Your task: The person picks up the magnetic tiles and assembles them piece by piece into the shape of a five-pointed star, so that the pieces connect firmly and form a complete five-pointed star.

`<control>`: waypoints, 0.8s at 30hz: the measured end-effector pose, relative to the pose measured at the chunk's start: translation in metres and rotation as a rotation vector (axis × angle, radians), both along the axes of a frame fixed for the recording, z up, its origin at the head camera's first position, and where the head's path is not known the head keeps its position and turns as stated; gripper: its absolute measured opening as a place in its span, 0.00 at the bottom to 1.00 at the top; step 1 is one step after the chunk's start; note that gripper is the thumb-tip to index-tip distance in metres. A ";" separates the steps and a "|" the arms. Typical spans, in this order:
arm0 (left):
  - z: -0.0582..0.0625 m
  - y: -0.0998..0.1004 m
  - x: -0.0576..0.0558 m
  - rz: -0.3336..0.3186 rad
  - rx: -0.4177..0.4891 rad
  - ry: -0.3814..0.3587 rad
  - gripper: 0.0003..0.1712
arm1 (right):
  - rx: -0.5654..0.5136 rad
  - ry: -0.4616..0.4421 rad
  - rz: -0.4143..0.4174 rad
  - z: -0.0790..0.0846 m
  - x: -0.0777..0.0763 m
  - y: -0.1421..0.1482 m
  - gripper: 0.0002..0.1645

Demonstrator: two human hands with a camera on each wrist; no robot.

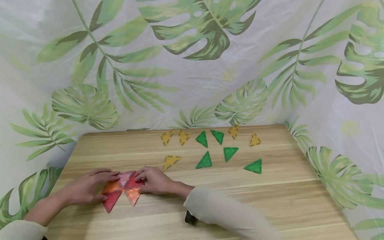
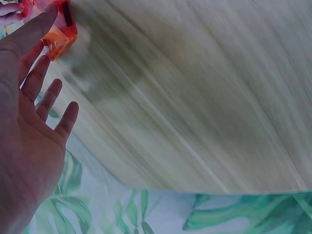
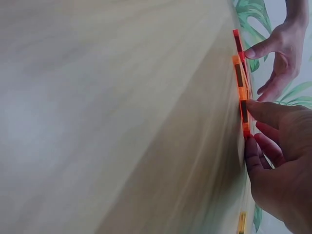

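Near the front left of the table, several see-through triangular magnetic tiles lie edge to edge in a fan. It has a pink tile (image 1: 124,178) at the top, a red tile (image 1: 132,182) at upper right, an orange tile (image 1: 133,195) at lower right, a second orange tile (image 1: 111,187) at left and a second red tile (image 1: 111,202) at lower left. My left hand (image 1: 87,186) touches the left side with thumb and forefinger, the other fingers loosely extended. From the right, my right hand (image 1: 156,180) pinches the upper-right red tile, partly covering it; its thumb is beside the lower-right orange tile.
Several green triangular tiles (image 1: 204,160) lie apart at the middle and right of the wooden table (image 1: 240,200). Yellow triangular tiles (image 1: 171,161) lie among them and along the back. A leaf-patterned cloth (image 1: 192,83) hangs behind the table and at its sides.
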State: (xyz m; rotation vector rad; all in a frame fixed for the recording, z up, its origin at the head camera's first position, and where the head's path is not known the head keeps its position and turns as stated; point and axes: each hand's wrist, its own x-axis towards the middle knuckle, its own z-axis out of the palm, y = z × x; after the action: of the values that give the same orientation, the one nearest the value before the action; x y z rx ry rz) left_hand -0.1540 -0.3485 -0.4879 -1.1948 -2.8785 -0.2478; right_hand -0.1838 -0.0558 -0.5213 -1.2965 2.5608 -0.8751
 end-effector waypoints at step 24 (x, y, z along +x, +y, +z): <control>0.008 -0.021 -0.008 0.060 -0.008 -0.050 0.38 | -0.101 -0.121 -0.079 0.010 -0.006 -0.029 0.18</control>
State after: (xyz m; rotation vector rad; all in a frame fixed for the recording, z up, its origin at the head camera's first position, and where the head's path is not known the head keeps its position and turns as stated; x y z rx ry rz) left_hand -0.1617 -0.3699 -0.4804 -1.1171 -2.9558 -0.2686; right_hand -0.1895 -0.0843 -0.5118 -1.1361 2.5179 -1.0764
